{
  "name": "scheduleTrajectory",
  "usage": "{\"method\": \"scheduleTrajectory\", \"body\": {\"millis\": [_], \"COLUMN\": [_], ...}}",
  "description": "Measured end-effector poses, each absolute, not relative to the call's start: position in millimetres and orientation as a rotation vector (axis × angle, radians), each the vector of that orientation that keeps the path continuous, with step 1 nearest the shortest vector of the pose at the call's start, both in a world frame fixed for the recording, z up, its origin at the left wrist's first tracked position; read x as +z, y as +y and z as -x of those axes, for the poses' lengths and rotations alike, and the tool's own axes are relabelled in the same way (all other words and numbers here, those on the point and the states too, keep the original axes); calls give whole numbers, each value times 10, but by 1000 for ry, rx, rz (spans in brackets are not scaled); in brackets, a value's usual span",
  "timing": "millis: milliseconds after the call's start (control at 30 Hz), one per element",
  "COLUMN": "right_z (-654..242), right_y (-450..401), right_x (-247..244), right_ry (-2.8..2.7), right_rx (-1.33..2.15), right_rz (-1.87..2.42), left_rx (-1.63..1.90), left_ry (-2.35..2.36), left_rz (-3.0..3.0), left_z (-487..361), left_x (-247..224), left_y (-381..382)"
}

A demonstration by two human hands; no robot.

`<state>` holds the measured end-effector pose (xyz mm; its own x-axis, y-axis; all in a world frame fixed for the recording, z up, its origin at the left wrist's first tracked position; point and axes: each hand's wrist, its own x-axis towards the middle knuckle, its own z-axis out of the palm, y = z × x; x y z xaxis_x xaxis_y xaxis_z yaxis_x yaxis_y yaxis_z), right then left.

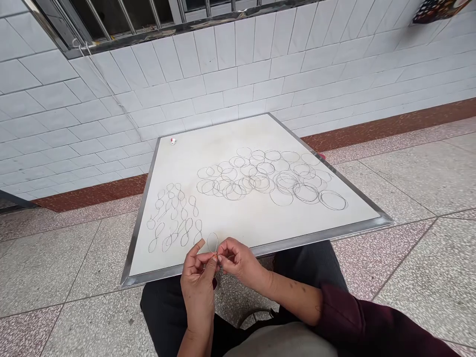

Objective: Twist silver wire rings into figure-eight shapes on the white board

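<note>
A thin wire loop (212,241) rises from between my fingertips at the near edge of the white table. My left hand (201,277) pinches its lower part between thumb and finger, with the index finger raised. My right hand (238,260) also pinches the wire, close beside the left fingertips. A small orange bit shows at the pinch, too small to name. To the left lie several wires twisted into figure-eights (186,232). Farther right, many round wire rings (260,183) lie spread and overlapping.
The white table (223,228) has a metal edge and stands against a tiled wall (223,79). A small white and red object (173,141) sits at its far left corner. A barred window (148,20) is above. My knees are under the near edge.
</note>
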<state>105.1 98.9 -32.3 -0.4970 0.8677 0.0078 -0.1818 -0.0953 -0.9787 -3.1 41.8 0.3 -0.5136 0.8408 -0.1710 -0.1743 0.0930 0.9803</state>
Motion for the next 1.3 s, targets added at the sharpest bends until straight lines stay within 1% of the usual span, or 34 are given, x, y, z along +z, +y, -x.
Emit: {"method": "scheduleTrajectory", "body": {"millis": [233, 567, 800, 900, 1067, 1300], "right_z": [-1096, -1118, -1206, -1219, -1261, -1316], "right_y": [974, 992, 1050, 1087, 1188, 1233], "right_x": [-266, -266, -238, -262, -284, -283], "right_ry": [-1581, -1525, -1669, -1563, -1354, -1319], "right_rx": [1320, 1447, 1367, 1464, 1941, 2012], "right_rz": [909, 831, 791, 811, 677, 631], "left_rx": [1661, 1714, 1703, 1650, 1485, 1345], "left_ry": [1455, 1431, 1469, 1515, 1559, 1531], "left_rz": [-522, -502, -560, -626, -729, -748], "left_z": [-44, -43, -44, -29, -11, -5], "left_x": [63, 37, 1, -5, 58, 66], "left_y": [472, 495, 494, 481, 464, 450]}}
